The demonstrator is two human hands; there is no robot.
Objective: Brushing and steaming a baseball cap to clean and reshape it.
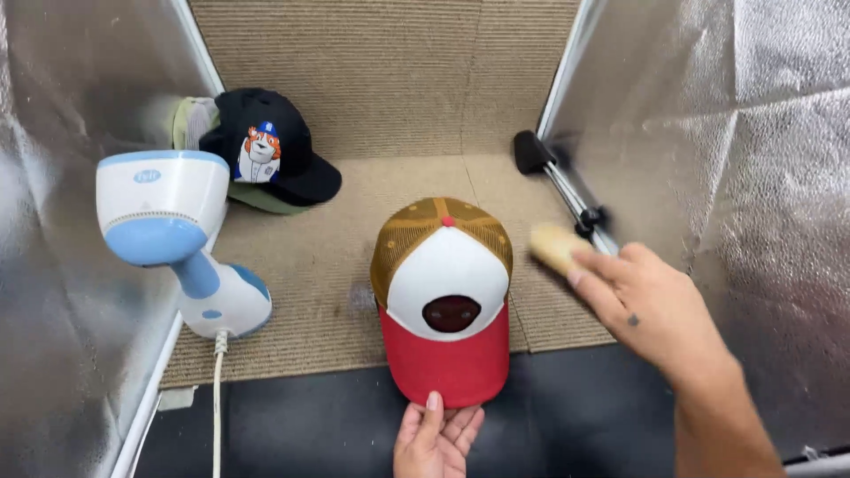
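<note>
- the trucker cap, with a red brim, white front panel and mustard mesh back, sits in the middle of the tan woven mat; its brim juts past the mat's near edge over the dark floor.
- a dark oval patch shows on the cap's white front.
- the left hand is just below the cap, palm up, thumb on top of the brim edge and fingers under it, pinching the brim.
- the right hand is to the right of the cap, apart from it, fingers closed around a pale wooden brush; the brush end points toward the cap's mesh side without touching it.
- left of the cap stands a white and blue handheld steamer, head tilted, with its white cord running down toward the viewer.
- behind the cap to the left lies a black cap with a cartoon animal patch, stacked on a greenish cap.
- behind the cap to the right, a black-tipped metal stand leg rests on the mat.
- silver foil walls close in both sides.
</note>
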